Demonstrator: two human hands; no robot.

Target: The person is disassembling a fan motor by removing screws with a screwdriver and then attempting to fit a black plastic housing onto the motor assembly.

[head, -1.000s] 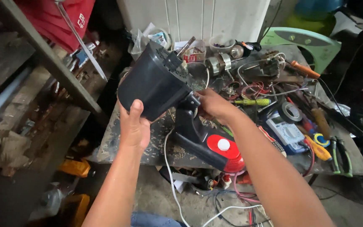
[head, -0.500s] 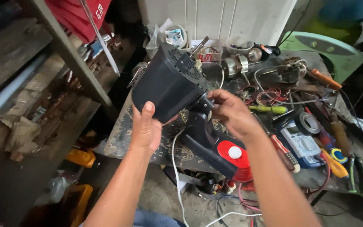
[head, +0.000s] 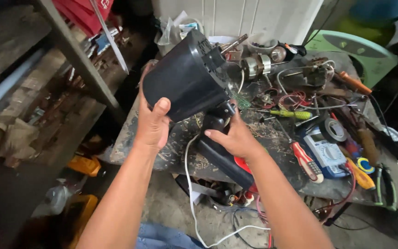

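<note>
**Two hands on a black fan motor**

Two bare hands hold one big black thing over a messy table (head: 162, 152). It is a fan motor (head: 185, 76) in a round black shell, with a metal shaft (head: 233, 43) poking out at the top right. The motor is up in the air, above the left part of the table, tilted with its round back facing the camera.

The left hand (head: 152, 121) grips the back of the shell from below. Its thumb is pressed flat on the black shell and the other fingers wrap around the far side, so they are mostly hidden.

The right hand (head: 237, 138) is just under the motor, on the black neck (head: 222, 157) that joins it. Its fingers are curled close together around the neck. A white cord (head: 187, 184) hangs down from there to the floor.

On the table, to the right, lie a yellow-green screwdriver (head: 291, 113), a red-handled screwdriver (head: 306, 161), a blue meter (head: 325, 152), a roll of black tape (head: 332, 130) and yellow pliers (head: 360, 173). A shelf (head: 77, 60) stands at the left.
</note>
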